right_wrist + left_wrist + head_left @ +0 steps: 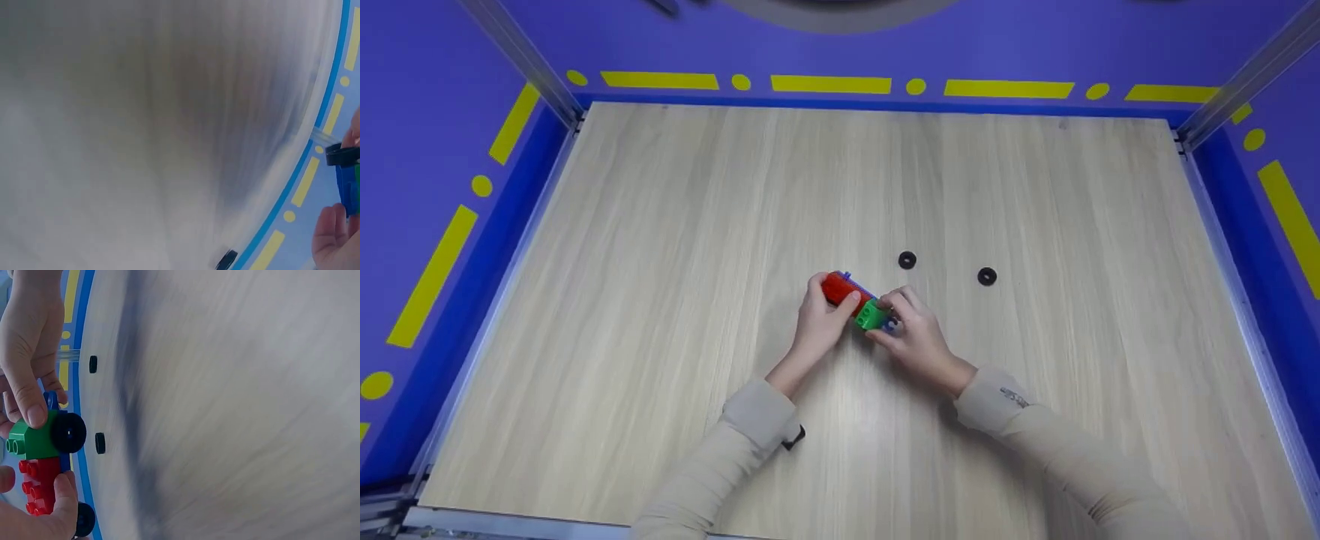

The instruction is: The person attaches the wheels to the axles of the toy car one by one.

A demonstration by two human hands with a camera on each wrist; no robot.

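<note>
Both hands hold a toy car built from bricks, a little above the table. My left hand [821, 321] grips its red brick [835, 289], thumb on one side and fingers on the other. At the other end, my right hand [921, 339] pinches the green brick [871, 315]. Under the bricks runs a blue base [347, 188], partly covered by fingers. In the left wrist view, one black wheel [68, 433] sits beside the green brick and another black wheel [85, 520] below the red one. The car's far side is hidden there.
Two loose black tyres lie apart on the wooden table [697, 300] beyond the hands: a nearer-left tyre [907, 260] and a right tyre [987, 277]. Blue-purple walls [840, 56] with yellow marks border the table at the back and sides.
</note>
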